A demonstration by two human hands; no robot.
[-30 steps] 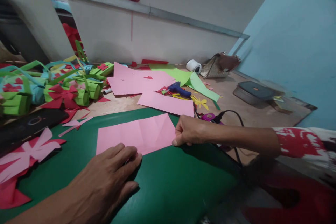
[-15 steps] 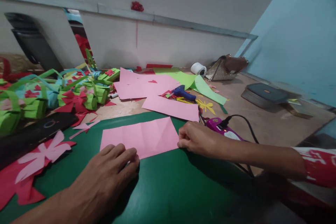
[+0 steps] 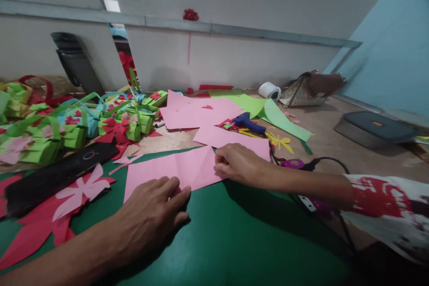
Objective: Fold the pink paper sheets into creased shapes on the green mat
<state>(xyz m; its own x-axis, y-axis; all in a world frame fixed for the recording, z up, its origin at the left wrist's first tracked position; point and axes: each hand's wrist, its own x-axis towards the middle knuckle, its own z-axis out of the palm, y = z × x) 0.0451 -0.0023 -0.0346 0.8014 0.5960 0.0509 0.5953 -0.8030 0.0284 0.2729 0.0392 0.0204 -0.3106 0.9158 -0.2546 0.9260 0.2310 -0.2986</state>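
Note:
A creased pink paper sheet lies on a large green sheet. My left hand rests flat on the pink sheet's near edge, fingers stretched out. My right hand lies on the sheet's right end, fingers curled and pinching the paper there. Another pink sheet lies just beyond my right hand.
Green and blue paper baskets with red flowers crowd the left. A black phone and pink-red paper flowers lie near left. A blue glue gun, purple device with cable, tape roll, bag and grey box sit beyond.
My right hand has slid leftward along the pink sheet from its right corner onto the paper. My left hand stays flat on the near edge. The view has shifted.

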